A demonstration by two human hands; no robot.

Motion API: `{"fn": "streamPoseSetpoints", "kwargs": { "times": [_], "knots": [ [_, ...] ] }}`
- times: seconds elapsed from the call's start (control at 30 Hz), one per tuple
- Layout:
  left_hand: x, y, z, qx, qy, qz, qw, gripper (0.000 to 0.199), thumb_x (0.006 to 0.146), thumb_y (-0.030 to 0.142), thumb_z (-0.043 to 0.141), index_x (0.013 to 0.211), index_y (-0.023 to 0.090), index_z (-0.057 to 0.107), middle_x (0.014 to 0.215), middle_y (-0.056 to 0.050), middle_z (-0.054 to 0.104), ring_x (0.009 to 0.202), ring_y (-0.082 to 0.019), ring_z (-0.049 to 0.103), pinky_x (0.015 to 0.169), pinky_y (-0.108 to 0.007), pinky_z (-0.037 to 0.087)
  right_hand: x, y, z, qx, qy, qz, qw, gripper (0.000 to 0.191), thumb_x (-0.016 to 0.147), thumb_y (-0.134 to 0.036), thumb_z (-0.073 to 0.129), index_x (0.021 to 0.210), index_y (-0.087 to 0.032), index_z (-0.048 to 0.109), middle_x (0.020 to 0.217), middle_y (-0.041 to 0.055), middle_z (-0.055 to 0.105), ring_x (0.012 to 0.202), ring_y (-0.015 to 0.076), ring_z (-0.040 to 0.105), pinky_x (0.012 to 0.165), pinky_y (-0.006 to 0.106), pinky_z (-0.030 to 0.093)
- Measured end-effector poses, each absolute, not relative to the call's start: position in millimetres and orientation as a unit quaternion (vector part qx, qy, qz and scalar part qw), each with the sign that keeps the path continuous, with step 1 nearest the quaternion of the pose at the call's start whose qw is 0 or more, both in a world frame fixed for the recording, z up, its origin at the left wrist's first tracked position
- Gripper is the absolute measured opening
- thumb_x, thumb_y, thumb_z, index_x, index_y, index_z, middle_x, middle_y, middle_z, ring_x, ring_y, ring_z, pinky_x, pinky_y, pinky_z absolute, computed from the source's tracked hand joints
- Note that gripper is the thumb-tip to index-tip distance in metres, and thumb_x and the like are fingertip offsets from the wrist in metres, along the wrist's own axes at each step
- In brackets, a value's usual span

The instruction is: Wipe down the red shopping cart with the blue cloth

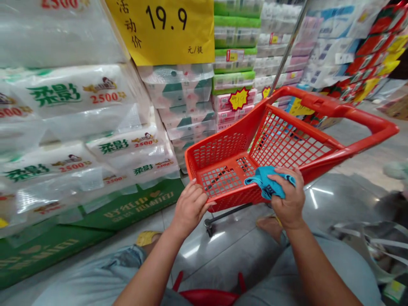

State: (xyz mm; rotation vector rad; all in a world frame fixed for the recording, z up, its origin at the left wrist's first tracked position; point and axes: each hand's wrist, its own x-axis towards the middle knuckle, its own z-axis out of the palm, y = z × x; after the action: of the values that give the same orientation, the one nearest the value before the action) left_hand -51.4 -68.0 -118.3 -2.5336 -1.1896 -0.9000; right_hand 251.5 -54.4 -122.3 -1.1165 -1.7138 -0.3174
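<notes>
A red shopping cart (223, 199) with a grid basket stands in front of me, its handle toward the upper right. The fingers of my left hand (191, 208) are wrapped over the near rim at the basket's left corner. Farther right along that rim, my right hand (289, 199) grips a crumpled blue cloth (266, 180) and presses it against the basket's edge. Part of the cloth hangs over the rim. The inside of the basket holds nothing that I can see.
Stacked white tissue packs (54, 93) rise on the left above a green base (95, 225). A yellow price sign (165, 32) hangs above more packs. Below are a red stool (208, 297) and my legs. A bag (376, 246) lies at the lower right.
</notes>
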Motion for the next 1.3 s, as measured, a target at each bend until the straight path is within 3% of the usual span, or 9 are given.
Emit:
{"fn": "streamPoseSetpoints", "kwargs": {
  "times": [0.17, 0.27, 0.5, 0.67, 0.87, 1.07, 1.2, 1.3],
  "knots": [
    [-57.3, -57.9, -119.9, -0.853, -0.406, -0.314, 0.092, 0.026, 0.098, 0.038, 0.050, 0.083, 0.019, 0.058, 0.082, -0.002, 0.061, 0.091, -0.017, 0.058, 0.113, -0.047, 0.044, 218.1, -56.6, -118.6, -0.445, -0.773, -0.100, 0.441, 0.041, 0.082, -0.018, 0.059, 0.122, -0.027, 0.063, 0.123, 0.0075, 0.060, 0.120, 0.0267, 0.055, 0.117, 0.058, 0.032],
    [-61.9, -53.1, -119.1, -0.855, -0.407, -0.309, 0.084, 0.026, 0.097, 0.040, 0.051, 0.083, 0.019, 0.058, 0.081, -0.002, 0.060, 0.093, -0.018, 0.058, 0.114, -0.047, 0.044, 222.3, -50.3, -117.1, -0.408, -0.810, -0.104, 0.407, 0.047, 0.082, -0.011, 0.056, 0.126, -0.027, 0.062, 0.125, 0.0076, 0.059, 0.121, 0.0244, 0.055, 0.115, 0.054, 0.037],
    [-63.6, -46.5, -120.7, -0.846, -0.419, -0.322, 0.065, 0.027, 0.098, 0.040, 0.050, 0.085, 0.019, 0.060, 0.085, -0.003, 0.063, 0.094, -0.017, 0.060, 0.115, -0.049, 0.041, 204.5, -41.7, -124.5, -0.431, -0.725, -0.109, 0.526, 0.050, 0.078, -0.004, 0.052, 0.119, -0.029, 0.067, 0.116, 0.0053, 0.062, 0.114, 0.0229, 0.059, 0.110, 0.055, 0.043],
    [-71.2, -42.1, -118.5, -0.852, -0.412, -0.316, 0.062, 0.026, 0.098, 0.039, 0.051, 0.086, 0.018, 0.060, 0.086, -0.003, 0.064, 0.094, -0.017, 0.060, 0.115, -0.048, 0.042, 196.1, -40.0, -123.4, -0.375, -0.777, -0.108, 0.494, 0.049, 0.081, 0.001, 0.052, 0.118, -0.027, 0.067, 0.116, 0.0054, 0.064, 0.115, 0.0202, 0.060, 0.106, 0.047, 0.049],
    [-79.9, -36.8, -122.4, -0.850, -0.406, -0.330, 0.053, 0.025, 0.098, 0.039, 0.051, 0.087, 0.019, 0.061, 0.087, -0.004, 0.065, 0.097, -0.017, 0.061, 0.117, -0.048, 0.039, 251.9, -25.6, -117.2, -0.476, -0.644, -0.208, 0.561, 0.050, 0.076, 0.002, 0.052, 0.112, -0.027, 0.071, 0.115, 0.0059, 0.064, 0.114, 0.0250, 0.062, 0.110, 0.057, 0.043],
    [-89.7, -29.7, -127.1, -0.848, -0.396, -0.349, 0.041, 0.023, 0.097, 0.038, 0.053, 0.086, 0.020, 0.061, 0.086, -0.004, 0.068, 0.100, -0.018, 0.062, 0.118, -0.047, 0.037, 245.8, -25.0, -109.8, -0.405, -0.770, -0.160, 0.466, 0.056, 0.081, 0.003, 0.051, 0.123, -0.030, 0.067, 0.120, 0.0046, 0.066, 0.118, 0.0207, 0.062, 0.109, 0.051, 0.047],
    [-93.7, -28.0, -128.5, -0.848, -0.394, -0.353, 0.030, 0.022, 0.096, 0.037, 0.054, 0.085, 0.020, 0.062, 0.087, -0.004, 0.069, 0.101, -0.019, 0.063, 0.118, -0.048, 0.037, 272.3, -15.6, -109.8, -0.481, -0.650, -0.249, 0.534, 0.056, 0.080, 0.001, 0.050, 0.123, -0.029, 0.067, 0.123, 0.0058, 0.065, 0.123, 0.0251, 0.060, 0.115, 0.062, 0.036],
    [-94.5, -27.1, -129.4, -0.841, -0.399, -0.364, 0.030, 0.023, 0.096, 0.038, 0.053, 0.084, 0.021, 0.063, 0.085, -0.004, 0.069, 0.099, -0.020, 0.064, 0.118, -0.049, 0.037, 278.4, -14.3, -116.1, -0.489, -0.634, -0.246, 0.547, 0.054, 0.082, 0.001, 0.051, 0.124, -0.029, 0.067, 0.125, 0.0057, 0.063, 0.128, 0.0267, 0.057, 0.116, 0.063, 0.035]
  ]
}}
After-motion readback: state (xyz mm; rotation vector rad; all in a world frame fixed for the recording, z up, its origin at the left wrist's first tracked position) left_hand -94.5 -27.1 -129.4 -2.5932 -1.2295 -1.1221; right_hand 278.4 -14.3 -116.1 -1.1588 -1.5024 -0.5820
